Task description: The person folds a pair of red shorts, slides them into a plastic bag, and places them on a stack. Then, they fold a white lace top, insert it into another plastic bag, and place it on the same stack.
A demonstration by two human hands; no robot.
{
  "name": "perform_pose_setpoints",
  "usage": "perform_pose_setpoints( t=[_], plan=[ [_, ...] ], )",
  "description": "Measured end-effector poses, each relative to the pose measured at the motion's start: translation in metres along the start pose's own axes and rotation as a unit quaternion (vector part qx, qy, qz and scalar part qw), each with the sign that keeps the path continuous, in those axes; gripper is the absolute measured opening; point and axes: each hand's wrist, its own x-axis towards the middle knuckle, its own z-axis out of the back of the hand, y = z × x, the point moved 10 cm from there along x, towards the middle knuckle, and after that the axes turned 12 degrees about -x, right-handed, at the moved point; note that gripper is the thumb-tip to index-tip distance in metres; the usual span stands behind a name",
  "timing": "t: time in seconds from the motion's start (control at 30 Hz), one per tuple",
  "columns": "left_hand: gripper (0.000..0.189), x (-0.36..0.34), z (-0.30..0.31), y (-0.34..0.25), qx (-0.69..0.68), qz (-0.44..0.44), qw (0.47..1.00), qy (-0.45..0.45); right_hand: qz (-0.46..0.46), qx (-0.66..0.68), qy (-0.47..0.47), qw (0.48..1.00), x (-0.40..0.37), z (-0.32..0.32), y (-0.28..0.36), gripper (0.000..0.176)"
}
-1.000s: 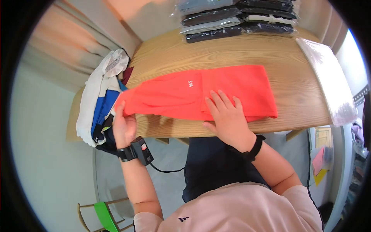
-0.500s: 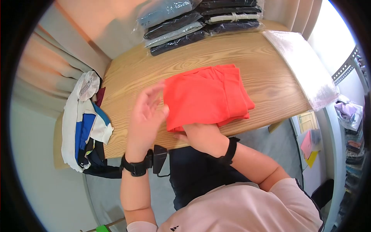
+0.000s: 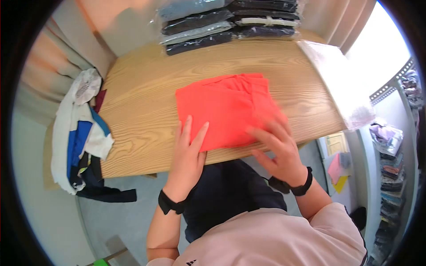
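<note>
A red garment [image 3: 222,111] lies folded on a wooden table [image 3: 137,106], close to the front edge and about midway between the left and right edges. Its long axis runs from left to right, roughly along the front edge, the right end angled slightly toward the back; layered folds show at that end. The left hand [image 3: 186,155], fingers spread wide, touches the cloth at its front left corner. The right hand [image 3: 280,153], blurred, fingers parted and loosely bent, is at the garment's right end; whether it presses the cloth or hovers just above cannot be told. Both forearms reach in from the front edge, backs of the hands up, the left hand pointing toward the back edge, the right slanting toward the back left corner. Bagged clothes [image 3: 199,27] stand stacked along the back edge, a clothes pile [image 3: 82,133] hangs over the left edge, and clear plastic [image 3: 335,84] lines the right edge.
</note>
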Motion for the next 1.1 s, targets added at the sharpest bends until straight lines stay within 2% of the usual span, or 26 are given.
perform_pose_setpoints(
  t=[0.03, 0.07, 0.1, 0.17, 0.2, 0.27, 0.37, 0.47, 0.5, 0.57, 0.63, 0.7, 0.73, 0.8, 0.83, 0.9, 0.93, 0.97, 1.03, 1.07, 1.1],
  plan=[
    [0.060, -0.002, 0.002, -0.005, 0.039, 0.009, 0.999, -0.011, -0.040, -0.165, -0.004, 0.985, 0.004, 0.010, -0.007, 0.045],
    [0.058, -0.002, 0.004, -0.011, 0.077, 0.013, 0.997, -0.022, -0.079, -0.329, -0.010, 0.941, 0.005, 0.023, -0.012, 0.046],
    [0.058, -0.002, 0.002, -0.016, 0.058, -0.005, 0.998, -0.020, -0.089, -0.352, -0.009, 0.932, 0.001, 0.020, -0.020, 0.046],
    [0.053, -0.004, 0.002, -0.012, 0.097, 0.006, 0.995, -0.022, -0.109, -0.217, 0.025, 0.970, -0.010, -0.004, -0.050, 0.049],
    [0.053, -0.005, 0.002, -0.017, 0.081, -0.012, 0.996, -0.022, -0.118, -0.238, 0.023, 0.964, -0.009, 0.004, -0.049, 0.049],
    [0.047, -0.006, 0.004, -0.011, 0.089, 0.019, 0.995, -0.028, -0.087, -0.200, 0.038, 0.975, -0.004, 0.009, -0.042, 0.050],
    [0.051, -0.008, 0.004, -0.007, 0.083, 0.022, 0.996, -0.027, -0.125, -0.158, 0.006, 0.979, -0.010, 0.050, -0.078, 0.049],
    [0.055, -0.009, 0.006, -0.007, 0.079, 0.016, 0.996, -0.027, -0.282, -0.261, 0.006, 0.923, -0.017, 0.124, -0.131, 0.039],
    [0.055, -0.010, 0.005, -0.008, 0.088, 0.014, 0.996, -0.026, -0.305, -0.303, -0.004, 0.903, -0.027, 0.146, -0.162, 0.037],
    [0.054, -0.011, 0.006, -0.008, 0.087, 0.008, 0.996, -0.030, -0.391, -0.391, 0.053, 0.831, -0.044, 0.181, -0.211, 0.043],
    [0.054, -0.011, 0.007, -0.009, 0.086, 0.002, 0.996, -0.035, -0.450, -0.436, 0.106, 0.772, -0.065, 0.197, -0.253, 0.052],
    [0.053, -0.011, 0.007, -0.008, 0.093, 0.000, 0.995, -0.035, -0.466, -0.441, 0.170, 0.748, -0.080, 0.199, -0.282, 0.052],
    [0.053, -0.010, 0.009, -0.008, 0.092, 0.001, 0.995, -0.040, -0.462, -0.444, 0.169, 0.749, -0.083, 0.203, -0.290, 0.052],
    [0.052, -0.011, 0.007, -0.008, 0.103, 0.004, 0.994, -0.027, -0.448, -0.450, 0.130, 0.762, -0.087, 0.213, -0.300, 0.040],
    [0.052, -0.012, 0.008, -0.007, 0.103, 0.006, 0.994, -0.028, -0.446, -0.450, 0.132, 0.763, -0.088, 0.214, -0.307, 0.040],
    [0.051, -0.012, 0.007, -0.008, 0.097, 0.000, 0.995, -0.028, -0.508, -0.416, 0.103, 0.748, -0.103, 0.227, -0.331, 0.025],
    [0.051, -0.012, 0.006, -0.008, 0.097, -0.001, 0.995, -0.026, -0.484, -0.411, 0.055, 0.770, -0.101, 0.231, -0.332, 0.018],
    [0.051, -0.012, 0.007, -0.008, 0.096, -0.001, 0.995, -0.029, -0.487, -0.411, 0.054, 0.769, -0.107, 0.234, -0.338, 0.018],
    [0.051, -0.011, 0.006, -0.008, 0.094, -0.002, 0.995, -0.032, -0.532, -0.272, -0.011, 0.802, -0.108, 0.237, -0.328, 0.017],
    [0.051, -0.011, 0.007, -0.008, 0.098, -0.002, 0.995, -0.032, -0.532, -0.272, -0.011, 0.802, -0.107, 0.238, -0.325, 0.017],
    [0.052, -0.012, 0.007, -0.008, 0.103, 0.000, 0.994, -0.033, -0.562, -0.195, -0.094, 0.798, -0.114, 0.245, -0.324, 0.017]
  ],
)
